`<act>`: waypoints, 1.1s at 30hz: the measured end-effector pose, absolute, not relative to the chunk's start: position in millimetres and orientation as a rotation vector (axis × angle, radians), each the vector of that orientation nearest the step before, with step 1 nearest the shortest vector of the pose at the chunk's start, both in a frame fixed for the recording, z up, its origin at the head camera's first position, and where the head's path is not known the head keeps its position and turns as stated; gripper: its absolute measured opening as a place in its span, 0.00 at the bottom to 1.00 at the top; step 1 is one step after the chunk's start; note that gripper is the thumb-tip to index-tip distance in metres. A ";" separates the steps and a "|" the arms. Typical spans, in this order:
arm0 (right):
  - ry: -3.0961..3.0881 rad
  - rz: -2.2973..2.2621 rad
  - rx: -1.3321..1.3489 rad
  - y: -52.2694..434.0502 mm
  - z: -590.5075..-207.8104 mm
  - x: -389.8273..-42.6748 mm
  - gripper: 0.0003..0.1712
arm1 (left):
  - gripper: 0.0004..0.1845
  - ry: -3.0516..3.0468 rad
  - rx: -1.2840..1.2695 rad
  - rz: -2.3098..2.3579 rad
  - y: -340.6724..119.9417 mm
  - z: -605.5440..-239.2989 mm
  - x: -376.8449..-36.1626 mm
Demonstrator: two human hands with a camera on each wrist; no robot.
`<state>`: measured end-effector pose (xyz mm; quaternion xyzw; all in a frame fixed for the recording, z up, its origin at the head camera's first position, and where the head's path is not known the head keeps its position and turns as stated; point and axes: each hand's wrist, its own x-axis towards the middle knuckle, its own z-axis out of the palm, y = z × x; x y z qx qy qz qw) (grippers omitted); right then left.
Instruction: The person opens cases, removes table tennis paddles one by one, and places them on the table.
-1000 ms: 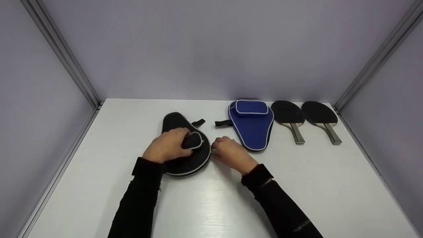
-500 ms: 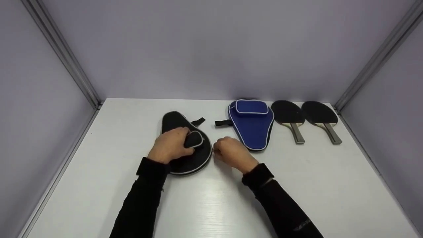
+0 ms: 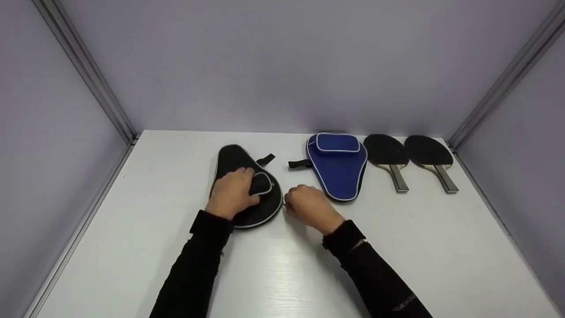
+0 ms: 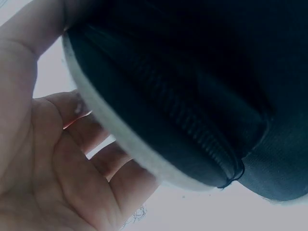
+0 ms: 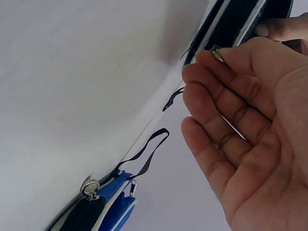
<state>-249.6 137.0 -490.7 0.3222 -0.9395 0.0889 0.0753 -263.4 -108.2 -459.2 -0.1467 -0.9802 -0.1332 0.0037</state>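
A black paddle case (image 3: pixel 236 160) with white piping lies on the white table (image 3: pixel 287 269), left of centre. My left hand (image 3: pixel 232 192) lies on top of it, thumb beside the small front pocket (image 3: pixel 261 183). In the left wrist view the case (image 4: pixel 202 72) runs between the thumb and curled fingers (image 4: pixel 96 163). My right hand (image 3: pixel 309 204) is at the case's right edge. In the right wrist view its thumb and forefinger pinch a metal zipper pull (image 5: pixel 217 54) on the case's rim (image 5: pixel 231 24).
A blue paddle case (image 3: pixel 337 168) with a black strap (image 3: pixel 299 164) lies just right of my right hand. Two black-faced paddles (image 3: pixel 387 154) (image 3: pixel 430 154) lie side by side at the back right. Grey walls close off the table's back and sides.
My left hand and the black case have shifted a little away from me and the case has turned slightly. The right hand stays at its right edge.
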 end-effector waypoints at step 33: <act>-2.833 0.253 0.877 167.7 -487.1 -249.9 0.08 | 0.44 -3.065 -0.566 -0.425 -82.3 -447.4 -247.3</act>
